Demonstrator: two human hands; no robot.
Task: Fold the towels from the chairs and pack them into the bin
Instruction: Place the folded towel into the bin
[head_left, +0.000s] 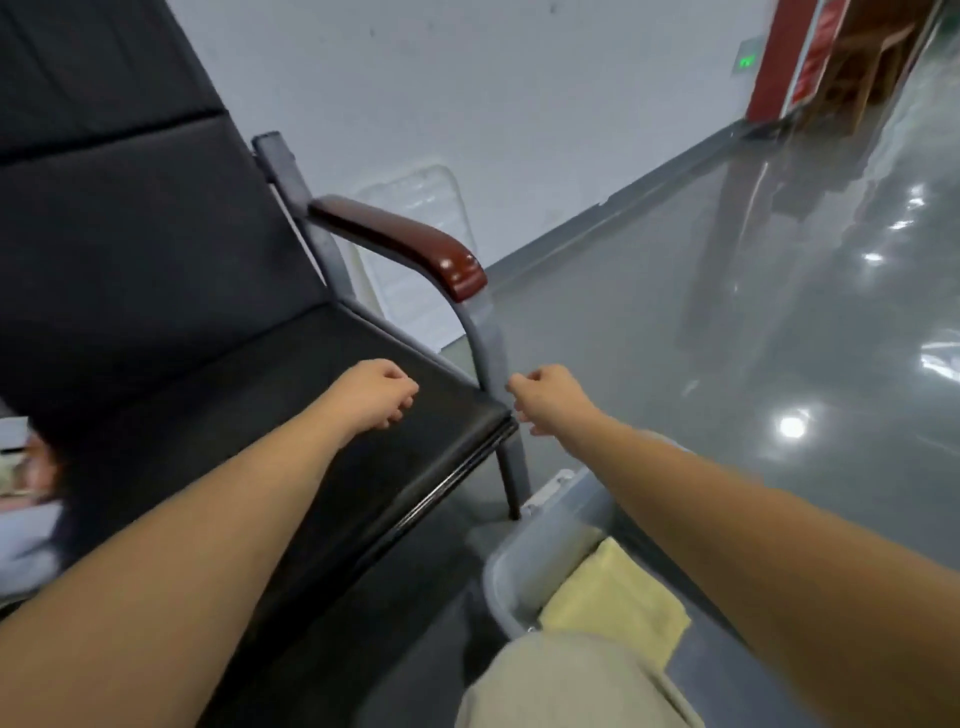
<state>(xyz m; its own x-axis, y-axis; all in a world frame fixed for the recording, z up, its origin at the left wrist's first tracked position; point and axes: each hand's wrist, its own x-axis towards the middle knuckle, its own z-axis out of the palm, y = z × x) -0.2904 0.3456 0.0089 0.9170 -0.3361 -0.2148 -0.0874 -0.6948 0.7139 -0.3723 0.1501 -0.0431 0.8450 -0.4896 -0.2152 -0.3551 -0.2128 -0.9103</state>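
A black padded chair (218, 374) with a dark red armrest (405, 241) fills the left half; its seat is bare. My left hand (376, 395) hovers over the seat's right part, fingers loosely curled, holding nothing. My right hand (545, 397) is stretched out beside the seat's front right corner and the grey chair leg, fingers loosely curled and holding nothing. A translucent grey bin (524, 566) stands on the floor below the chair's corner. A folded pale yellow towel (618, 597) lies in it, partly hidden by my knee and right forearm.
A clear plastic lid (415, 218) leans against the white wall behind the armrest. Glossy grey floor (727, 338) spreads to the right. My knee in beige trousers (566, 686) is at the bottom. Blurred light fabric (26, 519) shows at the left edge.
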